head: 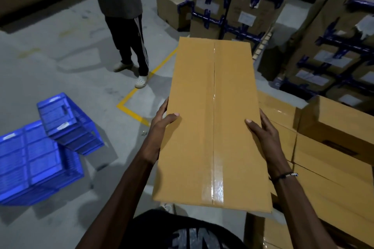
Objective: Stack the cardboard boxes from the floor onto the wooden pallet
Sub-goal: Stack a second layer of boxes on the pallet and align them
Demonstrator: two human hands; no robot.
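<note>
Warehouse floor [85,79], hand-held cardboard box [212,123]

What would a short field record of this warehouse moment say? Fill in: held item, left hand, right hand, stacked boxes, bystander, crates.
held item: long taped cardboard box, carried level
left hand: left hand grips its left edge
right hand: right hand grips its right edge
stacked boxes: plain cardboard boxes at right, below the held box
bystander: person standing ahead on the floor
crates: blue plastic crates at left
</note>
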